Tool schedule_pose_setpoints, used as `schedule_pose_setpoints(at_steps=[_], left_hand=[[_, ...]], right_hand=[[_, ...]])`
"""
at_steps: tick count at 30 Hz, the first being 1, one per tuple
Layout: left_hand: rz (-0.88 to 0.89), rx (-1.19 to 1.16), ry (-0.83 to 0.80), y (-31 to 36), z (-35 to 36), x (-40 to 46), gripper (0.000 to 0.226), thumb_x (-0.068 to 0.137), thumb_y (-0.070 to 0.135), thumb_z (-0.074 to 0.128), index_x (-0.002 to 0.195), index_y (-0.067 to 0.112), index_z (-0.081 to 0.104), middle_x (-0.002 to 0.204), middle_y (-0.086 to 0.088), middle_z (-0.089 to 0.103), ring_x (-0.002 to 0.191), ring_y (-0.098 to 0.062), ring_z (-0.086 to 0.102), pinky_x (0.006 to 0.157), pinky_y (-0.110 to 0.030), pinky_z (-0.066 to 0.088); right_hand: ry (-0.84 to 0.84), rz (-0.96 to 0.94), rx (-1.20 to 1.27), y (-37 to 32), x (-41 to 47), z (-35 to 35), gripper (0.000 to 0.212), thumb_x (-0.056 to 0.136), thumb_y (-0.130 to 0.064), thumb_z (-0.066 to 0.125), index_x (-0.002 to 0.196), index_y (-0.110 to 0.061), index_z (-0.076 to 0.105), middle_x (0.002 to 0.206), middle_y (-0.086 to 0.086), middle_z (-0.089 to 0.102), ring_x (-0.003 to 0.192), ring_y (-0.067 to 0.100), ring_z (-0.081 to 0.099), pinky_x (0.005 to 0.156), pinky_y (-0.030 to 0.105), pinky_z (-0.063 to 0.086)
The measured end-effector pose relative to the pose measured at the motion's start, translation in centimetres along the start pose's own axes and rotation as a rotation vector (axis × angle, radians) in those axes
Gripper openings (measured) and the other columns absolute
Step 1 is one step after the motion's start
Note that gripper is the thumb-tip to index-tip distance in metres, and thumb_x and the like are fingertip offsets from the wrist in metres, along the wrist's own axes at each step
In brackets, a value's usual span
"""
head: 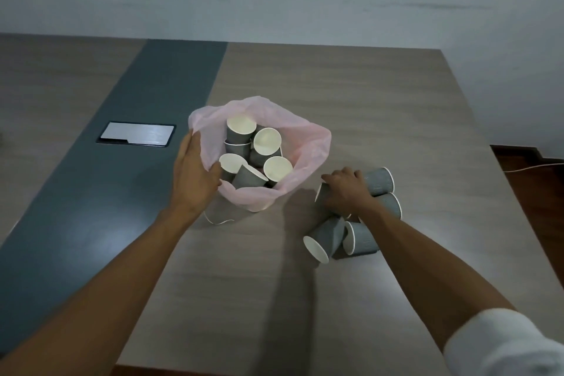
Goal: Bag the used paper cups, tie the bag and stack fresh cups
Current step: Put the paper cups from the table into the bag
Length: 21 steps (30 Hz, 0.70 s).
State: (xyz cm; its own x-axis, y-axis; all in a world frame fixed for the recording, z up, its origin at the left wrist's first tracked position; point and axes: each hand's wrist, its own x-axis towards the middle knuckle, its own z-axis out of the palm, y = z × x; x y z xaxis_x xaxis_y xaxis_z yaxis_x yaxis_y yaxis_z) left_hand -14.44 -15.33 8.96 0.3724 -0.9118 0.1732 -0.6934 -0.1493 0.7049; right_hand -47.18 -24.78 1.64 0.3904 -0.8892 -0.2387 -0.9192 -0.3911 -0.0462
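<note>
Open pink bag (308, 143) holds jumbled grey cups (267, 143); more cups (323, 238) lie tipped beside it.

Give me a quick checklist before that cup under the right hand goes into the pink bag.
1. Thin pink plastic bag mouth open: ok.
2. Left hand steadying the bag's near rim: ok, flat against it.
3. Right hand gripping one grey ribbed paper cup: ok, fingers curl over it.
4. Room in the bag: ok, though the bagged grey cups pile near the rim.
5. Loose grey cups lying on the wood-grain table: not ok, four remain beside the right hand.
6. Bag stands unaided: cannot tell.
</note>
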Motion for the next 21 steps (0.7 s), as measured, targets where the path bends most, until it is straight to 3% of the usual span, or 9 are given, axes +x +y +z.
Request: schedule_pose_setpoints(at_steps=[3,5,8,10,12,14,16,19,21], left_hand=[[0.025,-0.039,0.008,0.4,-0.4,0.0,0.081,0.084,0.040,0.058,0.157,0.020,0.029,0.157,0.007,0.029,0.131,-0.007,0.036,0.085,-0.051,0.060],[0.065,-0.065,0.032,0.7,-0.5,0.0,0.082,0.081,0.042,0.055,0.155,0.018,0.032,0.152,0.007,0.032,0.116,0.012,0.029,0.083,-0.031,0.057],[0.088,-0.056,0.048,0.8,-0.2,0.3,0.076,0.085,0.018,0.061,0.155,0.012,0.035,0.154,-0.004,0.038,0.113,0.018,0.024,0.086,0.006,0.034],[0.063,-0.054,0.049,0.8,-0.1,0.5,0.076,0.088,0.006,0.064,0.157,0.014,0.034,0.158,-0.004,0.036,0.124,0.007,0.032,0.093,-0.008,0.043],[0.044,-0.038,0.040,0.9,0.0,0.8,0.078,0.090,0.003,0.064,0.160,0.015,0.029,0.162,-0.002,0.032,0.136,-0.013,0.039,0.092,-0.013,0.044],[0.062,-0.015,0.033,1.0,0.1,1.1,0.079,0.091,0.003,0.062,0.161,0.014,0.026,0.165,-0.004,0.029,0.138,-0.020,0.038,0.085,0.007,0.031],[0.090,-0.010,0.024,1.0,0.1,1.4,0.079,0.091,0.004,0.062,0.160,0.013,0.026,0.166,-0.005,0.028,0.142,-0.019,0.035,0.090,0.009,0.026],[0.097,0.001,0.021,0.9,-0.1,1.4,0.080,0.086,-0.001,0.061,0.158,0.011,0.029,0.166,-0.005,0.028,0.144,-0.018,0.033,0.106,-0.015,0.033],[0.108,0.002,0.035,0.8,0.0,1.1,0.078,0.084,-0.001,0.060,0.156,0.012,0.032,0.163,-0.005,0.032,0.135,-0.013,0.038,0.096,-0.010,0.033]], right_hand=[[0.084,0.059,0.077,0.0,0.3,-3.9,0.057,0.070,-0.054,0.065,0.119,-0.025,0.062,0.115,0.007,0.061,0.114,0.032,0.047,0.090,0.040,0.030],[0.221,0.159,0.207,0.2,0.2,-7.3,0.057,0.063,-0.061,0.061,0.107,-0.026,0.067,0.103,0.004,0.062,0.106,0.029,0.053,0.087,0.038,0.030],[0.478,0.277,0.822,-0.9,-0.2,-12.4,0.058,0.060,-0.054,0.064,0.108,-0.023,0.066,0.093,-0.005,0.066,0.087,0.015,0.062,0.078,0.029,0.042],[0.520,0.205,1.297,-3.2,0.2,-14.2,0.047,0.064,-0.038,0.069,0.106,-0.017,0.065,0.089,-0.006,0.067,0.074,0.003,0.063,0.065,0.021,0.046],[0.435,0.110,1.436,-6.1,1.0,-14.4,0.046,0.070,-0.028,0.074,0.113,-0.012,0.066,0.095,-0.001,0.069,0.075,0.004,0.063,0.063,0.022,0.048],[0.252,0.081,1.429,-8.7,1.6,-13.4,0.067,0.077,-0.033,0.080,0.134,-0.012,0.054,0.113,0.001,0.065,0.088,0.011,0.065,0.071,0.027,0.053],[0.196,0.147,1.290,-9.6,1.8,-11.9,0.067,0.080,-0.038,0.077,0.137,-0.017,0.050,0.115,-0.004,0.061,0.096,0.012,0.064,0.079,0.029,0.052],[0.277,0.222,0.930,-7.8,0.9,-10.1,0.012,0.082,-0.016,0.062,0.091,-0.010,0.066,0.083,-0.001,0.064,0.078,0.019,0.058,0.066,0.028,0.045],[0.070,0.166,0.660,-5.8,-0.5,-8.9,0.009,0.080,-0.015,0.062,0.080,-0.007,0.065,0.077,0.002,0.061,0.075,0.022,0.055,0.061,0.028,0.044]])
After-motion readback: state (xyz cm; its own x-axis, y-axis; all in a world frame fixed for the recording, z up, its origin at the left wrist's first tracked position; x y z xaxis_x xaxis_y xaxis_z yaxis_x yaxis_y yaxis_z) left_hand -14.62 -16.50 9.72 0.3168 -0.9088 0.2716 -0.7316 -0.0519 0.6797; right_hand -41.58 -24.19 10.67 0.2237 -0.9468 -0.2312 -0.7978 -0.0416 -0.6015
